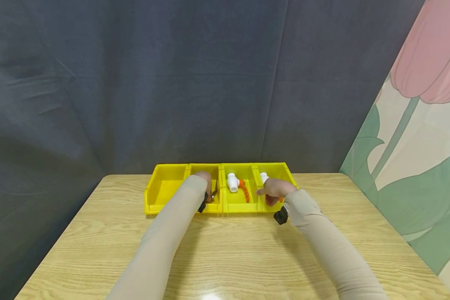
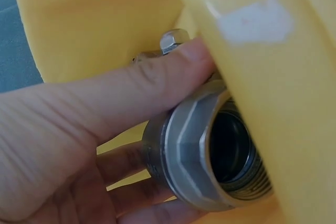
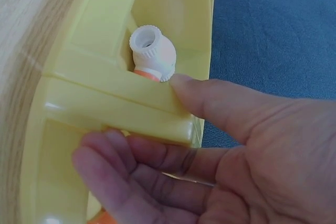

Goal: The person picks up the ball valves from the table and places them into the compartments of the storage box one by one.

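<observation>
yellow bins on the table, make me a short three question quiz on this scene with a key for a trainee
1. Count: how many yellow bins stand in the row?
2. Identify: what does the left hand grip?
3. True or false: the white valve in the third bin from the left has a blue handle.

Key:
1. Four.
2. A metal fitting.
3. False; its handle is orange.
</observation>
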The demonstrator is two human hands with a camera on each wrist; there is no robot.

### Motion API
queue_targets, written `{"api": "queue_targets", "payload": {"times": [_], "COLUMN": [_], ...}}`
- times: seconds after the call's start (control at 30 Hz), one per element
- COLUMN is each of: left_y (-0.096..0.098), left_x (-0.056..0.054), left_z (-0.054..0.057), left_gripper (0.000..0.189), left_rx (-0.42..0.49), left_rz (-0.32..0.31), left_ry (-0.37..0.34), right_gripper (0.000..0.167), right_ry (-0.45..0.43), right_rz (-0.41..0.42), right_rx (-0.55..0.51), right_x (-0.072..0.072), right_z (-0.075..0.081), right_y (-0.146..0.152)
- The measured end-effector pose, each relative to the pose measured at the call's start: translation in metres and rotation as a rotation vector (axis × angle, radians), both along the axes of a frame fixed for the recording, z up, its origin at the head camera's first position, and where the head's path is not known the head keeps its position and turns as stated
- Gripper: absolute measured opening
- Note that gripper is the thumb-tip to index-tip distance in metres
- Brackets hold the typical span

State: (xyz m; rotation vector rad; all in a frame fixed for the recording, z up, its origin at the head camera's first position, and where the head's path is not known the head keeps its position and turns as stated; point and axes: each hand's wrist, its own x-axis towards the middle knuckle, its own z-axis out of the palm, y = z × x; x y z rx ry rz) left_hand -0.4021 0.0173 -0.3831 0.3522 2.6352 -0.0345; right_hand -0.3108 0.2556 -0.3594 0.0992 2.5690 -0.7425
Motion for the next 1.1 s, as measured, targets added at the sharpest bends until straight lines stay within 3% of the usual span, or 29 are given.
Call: {"api": "queue_targets", "payload": {"times": [0.47,0.9,1.1], "left_y": [0.005,0.007,0.004], "left_x": [0.004,0.005,0.006], "left_z": [0.001,0.002,0.01], "left_gripper": [0.018,0.026,0.027], "left_rx": [-0.067,0.029,0.036], "left_rz": [-0.017,0.073,0.08], "left_ry": [-0.026,-0.017,-0.032], "right_gripper": [0.033,0.033,0.032], "right_ry": [0.0,-0.003,0.001], "right_rz": [-0.005,-0.006,0.016], "right_rx": [0.026,0.015,0.015], "right_x": [0.001,-0.001,0.001], "right_z": [0.002,0.002,0.003], "right_y": [-0.001,-0.001,-0.001]}}
